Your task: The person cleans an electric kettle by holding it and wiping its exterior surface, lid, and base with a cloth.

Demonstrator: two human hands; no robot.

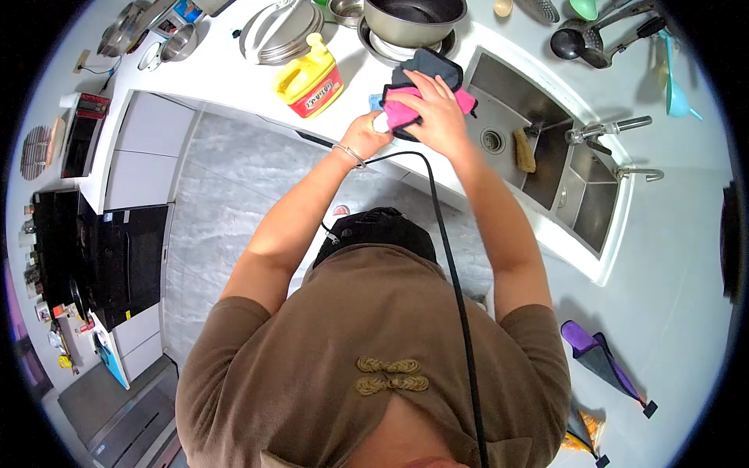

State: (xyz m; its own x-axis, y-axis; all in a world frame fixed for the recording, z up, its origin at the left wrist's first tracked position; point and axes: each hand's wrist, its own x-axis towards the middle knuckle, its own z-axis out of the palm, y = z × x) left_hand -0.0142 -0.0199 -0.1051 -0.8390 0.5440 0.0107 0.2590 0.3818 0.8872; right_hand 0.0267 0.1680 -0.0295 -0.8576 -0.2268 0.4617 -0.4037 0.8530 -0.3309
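Note:
My right hand [438, 117] presses a pink and dark grey cloth [399, 115] with its fingers, at the front edge of the counter left of the sink. Close beside it, my left hand [367, 138] is closed around a small object with a white end [381, 122], partly hidden by the hand and cloth. A bit of light blue [375, 102] shows next to the cloth; I cannot tell whether it belongs to that object. Just left of my hands stands a yellow jug with a red label [310, 82].
Stacked plates [275, 39] and a large pot [416, 22] stand at the back of the counter. Right of my hands is a steel sink [488, 97] with a sponge [524, 150] and a faucet [608, 130]. A black cable [445, 226] hangs across my front.

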